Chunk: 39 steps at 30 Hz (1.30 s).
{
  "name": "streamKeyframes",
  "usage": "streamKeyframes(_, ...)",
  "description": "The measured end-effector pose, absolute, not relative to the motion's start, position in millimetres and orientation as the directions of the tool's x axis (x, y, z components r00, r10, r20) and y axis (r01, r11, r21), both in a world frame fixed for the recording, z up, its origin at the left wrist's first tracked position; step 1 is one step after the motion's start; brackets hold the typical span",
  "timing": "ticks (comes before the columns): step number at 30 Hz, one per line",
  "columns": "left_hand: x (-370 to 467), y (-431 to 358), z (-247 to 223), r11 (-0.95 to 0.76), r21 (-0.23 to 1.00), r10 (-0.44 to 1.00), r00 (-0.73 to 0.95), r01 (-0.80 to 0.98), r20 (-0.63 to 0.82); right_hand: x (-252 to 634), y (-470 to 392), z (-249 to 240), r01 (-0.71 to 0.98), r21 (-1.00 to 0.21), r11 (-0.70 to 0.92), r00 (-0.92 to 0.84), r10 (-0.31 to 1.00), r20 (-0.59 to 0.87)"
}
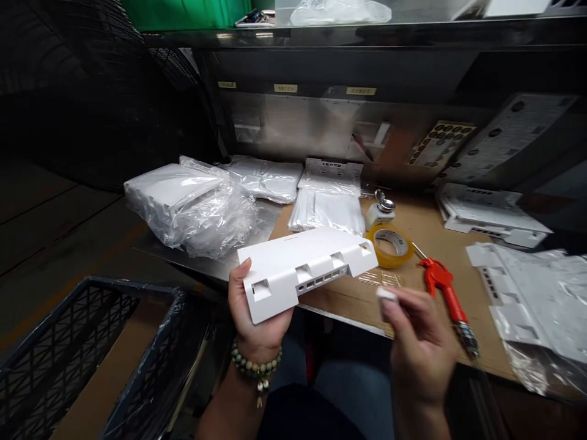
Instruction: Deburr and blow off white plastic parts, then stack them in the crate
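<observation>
My left hand (pixel 261 324) grips a white plastic housing (pixel 284 263) by its left end, thumb on top and fingers beneath. The housing is tilted, and a row of port openings with square notches shows along its near side. To the right of it, my right hand (pixel 419 342) pinches a small white piece (pixel 387 295) between thumb and fingers. What that piece is I cannot make out; it may be cloth or foam. It is apart from the housing. Just beyond the housing's right end lies a roll of yellow tape (pixel 389 246).
A red air blow gun (pixel 444 287) lies on the cardboard-covered bench (pixel 348 305). Behind stands a pump bottle (pixel 380 212). Bagged white housings (pixel 536 299) lie at right, a plastic-wrapped stack (pixel 183 201) at left. A blue crate (pixel 92 354) sits low at left; a shelf (pixel 321 36) crosses above.
</observation>
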<state>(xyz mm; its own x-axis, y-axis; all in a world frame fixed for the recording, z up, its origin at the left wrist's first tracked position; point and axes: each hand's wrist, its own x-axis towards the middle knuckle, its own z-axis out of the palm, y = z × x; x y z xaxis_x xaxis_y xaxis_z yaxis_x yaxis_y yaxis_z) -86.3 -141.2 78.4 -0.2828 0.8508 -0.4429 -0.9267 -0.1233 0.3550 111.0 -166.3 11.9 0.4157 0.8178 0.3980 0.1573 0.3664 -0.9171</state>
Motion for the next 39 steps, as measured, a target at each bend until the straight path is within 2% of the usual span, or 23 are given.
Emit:
streamKeyframes(3,-76.9,-145.8,74.4,-0.171,0.411,0.846,-0.347,-0.895,-0.405,75.6,-167.8,33.1,0.288,-0.819,0.496,0.178,0.812,0.555)
streamKeyframes(7,-70.3,-153.1,68.9,-0.167,0.494,0.846,-0.382,-0.853,-0.373,47.6,-164.2,46.7,0.297,-0.782,0.548,0.074,0.803,0.591)
streamKeyframes(12,-69.1,-157.3,65.6,-0.158,0.528,0.838,-0.396,-0.834,-0.375,42.8,-161.5,45.2,0.361,-0.765,0.533,0.078,0.800,0.595)
streamKeyframes(24,-62.9,-155.2,56.6,-0.193,0.607,0.806,-0.477,-0.771,-0.350,42.4,-165.6,47.4,0.346,-0.757,0.555,0.049,0.795,0.605)
streamKeyframes(26,-62.5,-155.9,56.4,-0.195,0.594,0.818,-0.463,-0.781,-0.341,36.8,-170.1,49.6,0.312,-0.759,0.571,0.027,0.794,0.608)
streamKeyframes(31,-62.8,-156.6,58.2,-0.065,0.469,0.910,-0.245,-0.881,-0.333,27.0,-177.5,52.7,0.268,-0.739,0.619,-0.020,0.770,0.638)
streamKeyframes(37,-60.5,-155.1,58.2,-0.077,0.440,0.888,-0.262,-0.895,-0.378,37.5,-173.0,53.2,0.317,-0.764,0.563,0.012,0.803,0.596)
streamKeyframes(39,-58.3,-154.7,60.5,-0.058,0.432,0.889,-0.243,-0.900,-0.387,39.0,-174.5,56.1,0.279,-0.787,0.550,-0.016,0.822,0.569)
